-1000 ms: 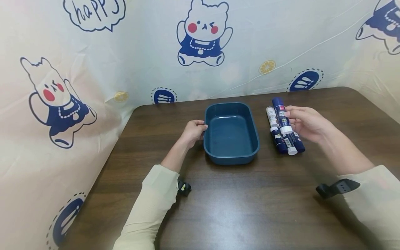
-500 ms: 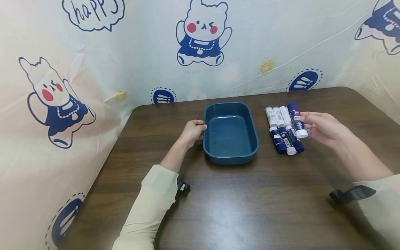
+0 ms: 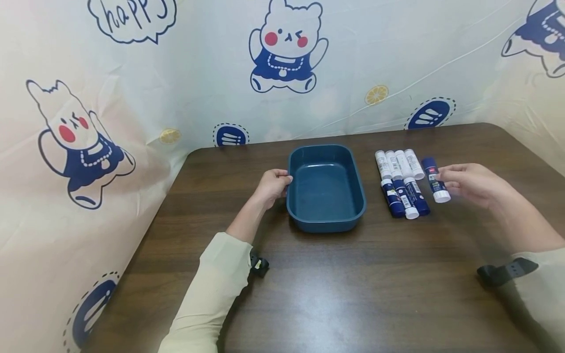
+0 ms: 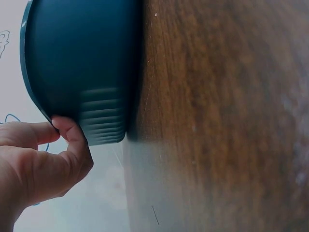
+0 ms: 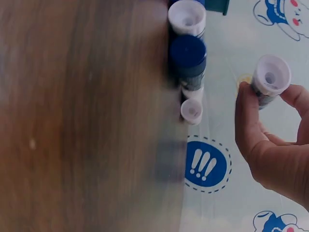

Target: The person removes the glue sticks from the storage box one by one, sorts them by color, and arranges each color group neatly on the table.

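Note:
At the left side of a dark teal plastic bin [image 3: 326, 189], my left hand [image 3: 272, 187] pinches the rim between thumb and fingers, seen closely in the left wrist view [image 4: 53, 159]. My right hand [image 3: 474, 184] holds a navy glue stick [image 3: 434, 179] with a white base. The right wrist view shows this glue stick [image 5: 271, 77] between thumb and fingertips, raised off the table. Left of it lie two rows of glue sticks: several white ones [image 3: 398, 164] at the back and three navy ones [image 3: 405, 197] in front, one with its white end toward me.
Everything stands on a dark brown wooden table [image 3: 335, 284]. A pale cloth printed with cartoon bears [image 3: 287, 49] hangs along the back and left side. The bin is bare inside and stands just left of the glue sticks.
My right hand has carried the navy glue stick rightward and slightly toward me, from above the rows to beside them, uncovering the white glue sticks. My left hand and the bin stay put.

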### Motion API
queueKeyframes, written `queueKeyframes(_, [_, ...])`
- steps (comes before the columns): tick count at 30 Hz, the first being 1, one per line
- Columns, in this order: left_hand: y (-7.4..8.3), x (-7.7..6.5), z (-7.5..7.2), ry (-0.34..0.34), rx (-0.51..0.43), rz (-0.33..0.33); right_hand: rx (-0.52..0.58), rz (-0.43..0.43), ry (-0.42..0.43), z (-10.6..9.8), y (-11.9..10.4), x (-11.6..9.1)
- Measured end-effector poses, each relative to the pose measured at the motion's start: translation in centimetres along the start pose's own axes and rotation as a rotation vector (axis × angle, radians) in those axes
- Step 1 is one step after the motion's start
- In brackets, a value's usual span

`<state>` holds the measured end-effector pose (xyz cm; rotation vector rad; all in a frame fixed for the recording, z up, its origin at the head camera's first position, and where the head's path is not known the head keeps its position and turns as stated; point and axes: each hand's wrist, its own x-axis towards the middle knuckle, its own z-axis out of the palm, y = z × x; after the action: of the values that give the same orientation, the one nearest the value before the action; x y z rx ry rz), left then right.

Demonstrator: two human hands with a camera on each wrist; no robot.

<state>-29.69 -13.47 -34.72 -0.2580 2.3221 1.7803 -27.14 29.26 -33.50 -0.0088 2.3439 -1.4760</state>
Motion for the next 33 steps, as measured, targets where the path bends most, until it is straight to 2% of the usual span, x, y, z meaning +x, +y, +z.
queueKeyframes(6, [0.0, 0.0, 0.1, -0.001, -0.008, -0.003, -0.208, 0.017, -0.013, -0.1, 0.3, 0.3])
queueKeyframes(16, [0.1, 0.0, 0.1, 0.007, 0.007, -0.009, -0.341, 0.066, -0.037, 0.1, 0.5, 1.1])
queueKeyframes(25, [0.0, 0.0, 0.2, 0.001, -0.003, 0.0, -0.389, 0.063, -0.055, 0.4, 0.4, 1.6])
queueKeyframes(33, [0.0, 0.0, 0.1, 0.006, -0.001, -0.005, -0.369, 0.065, -0.053, 0.8, 0.3, 2.0])
